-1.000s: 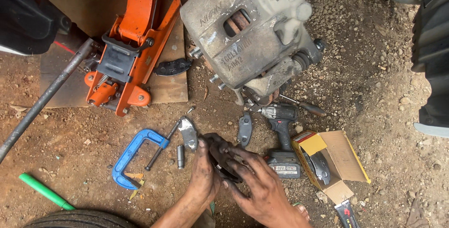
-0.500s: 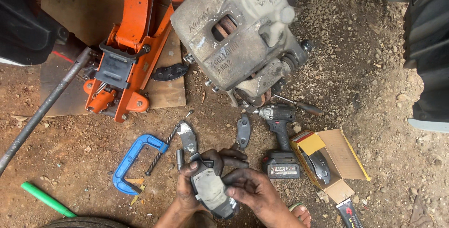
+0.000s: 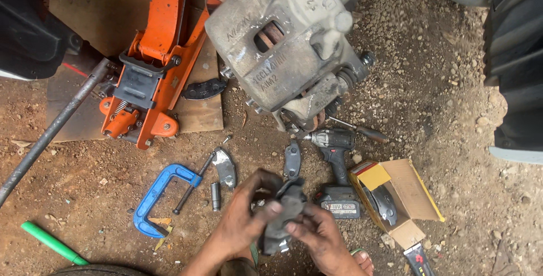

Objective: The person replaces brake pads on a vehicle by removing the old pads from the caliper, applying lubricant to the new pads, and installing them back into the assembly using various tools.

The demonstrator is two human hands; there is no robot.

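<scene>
Head view, the only one I have: bare dirt and gravel ground [image 3: 441, 100], reddish, littered with tools, so everything lies low and within arm's reach of someone crouching. A brake caliper [image 3: 288, 44] fills the top centre, very close to the camera, with a rusty disc edge showing through its window. Left of it an orange floor jack [image 3: 153, 67] sits on a cardboard sheet [image 3: 198, 112], I judge to keep it from sinking into the soil; its long steel handle [image 3: 51, 134] runs off to the lower left.

Both hands meet at bottom centre. The left hand [image 3: 240, 219] wraps a dark grey brake pad [image 3: 285, 214], thumb on its face and fingers curled behind. The right hand [image 3: 319, 236] pinches the pad's lower edge, thumb and fingertips pressed on it. The pad is held off the ground, tilted, I think for a look at its face.

Near the hands: a blue C-clamp [image 3: 155, 197], a second pad [image 3: 226, 167] and a third pad [image 3: 292, 160] flat on the dirt, a small socket [image 3: 215, 203], a cordless impact driver [image 3: 336, 165] lying on its side, and an open cardboard box [image 3: 416, 197] with another pad inside. A fourth pad [image 3: 203, 89] rests by the jack. A screwdriver [image 3: 362, 132] lies under the caliper, a green rod [image 3: 54, 243] at lower left.
</scene>
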